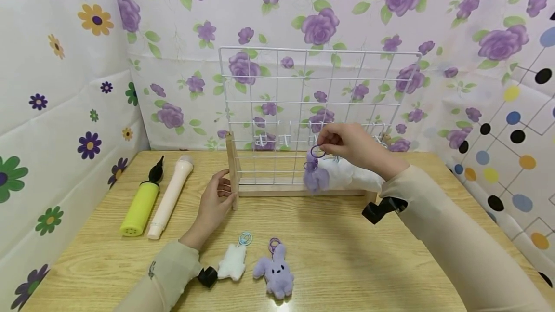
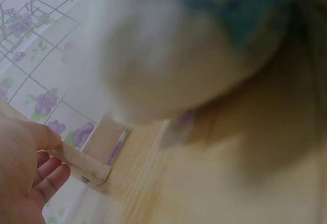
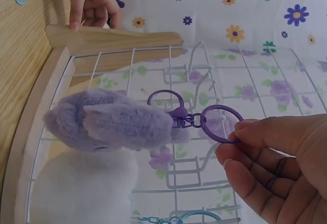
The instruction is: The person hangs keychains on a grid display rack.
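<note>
In the head view my right hand (image 1: pixel 353 146) pinches the purple key ring of a fluffy purple plush keychain (image 1: pixel 316 180), which hangs in front of the white wire grid (image 1: pixel 302 101). The right wrist view has thumb and fingertip on the key ring (image 3: pixel 204 130), close to the grid's white hooks (image 3: pixel 185 172). A white plush keychain (image 1: pixel 356 175) with a blue ring hangs on the grid beside the purple one. My left hand (image 1: pixel 214 201) grips the wooden side piece (image 1: pixel 232 170) of the rack, thumb on one side and fingers on the other.
On the table near me lie a white plush keychain (image 1: pixel 233 262) and a purple bunny keychain (image 1: pixel 278 273). A yellow hand pump (image 1: pixel 140 208) and a pale pink microphone-shaped stick (image 1: pixel 170 199) lie at the left. Flowered cloth (image 1: pixel 173 76) stands behind the rack.
</note>
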Demonstrator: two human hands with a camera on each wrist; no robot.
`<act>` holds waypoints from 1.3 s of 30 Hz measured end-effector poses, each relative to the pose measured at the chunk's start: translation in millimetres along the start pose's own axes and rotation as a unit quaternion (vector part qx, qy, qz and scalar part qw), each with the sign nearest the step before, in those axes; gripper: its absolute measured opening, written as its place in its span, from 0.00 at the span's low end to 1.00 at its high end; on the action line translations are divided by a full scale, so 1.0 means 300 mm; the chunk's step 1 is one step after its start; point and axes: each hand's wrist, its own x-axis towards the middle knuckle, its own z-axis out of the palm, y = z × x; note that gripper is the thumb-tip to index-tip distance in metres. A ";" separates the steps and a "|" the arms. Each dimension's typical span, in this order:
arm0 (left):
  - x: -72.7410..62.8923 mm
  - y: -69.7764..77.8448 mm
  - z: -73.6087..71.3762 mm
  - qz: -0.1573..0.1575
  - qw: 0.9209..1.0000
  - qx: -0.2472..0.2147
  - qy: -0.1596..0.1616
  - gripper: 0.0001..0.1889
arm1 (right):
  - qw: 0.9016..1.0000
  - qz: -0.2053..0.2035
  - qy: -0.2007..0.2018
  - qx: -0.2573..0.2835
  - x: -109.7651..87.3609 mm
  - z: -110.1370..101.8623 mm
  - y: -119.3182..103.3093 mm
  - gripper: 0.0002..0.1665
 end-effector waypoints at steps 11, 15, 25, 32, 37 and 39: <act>0.008 0.002 0.001 0.004 1.000 -0.002 -0.002 0.33 | 0.999 0.032 0.008 -0.003 0.021 -0.008 0.029 0.03; 0.009 0.002 0.001 0.006 1.000 0.002 -0.001 0.33 | 0.999 0.034 0.002 -0.006 0.028 -0.002 0.036 0.03; 0.005 -0.005 0.004 0.001 1.000 0.003 -0.004 0.33 | 0.999 0.040 -0.019 -0.012 0.040 0.018 0.036 0.04; 0.008 -0.006 0.005 0.001 1.000 0.004 -0.004 0.33 | 0.999 0.026 -0.016 -0.019 0.039 0.020 0.036 0.05; 0.006 -0.007 0.004 0.000 1.000 0.001 -0.002 0.33 | 0.999 0.020 -0.013 -0.031 0.040 0.018 0.032 0.06; 0.002 -0.008 0.003 -0.005 1.000 -0.003 -0.001 0.34 | 0.999 0.013 -0.011 -0.037 0.043 0.015 0.030 0.06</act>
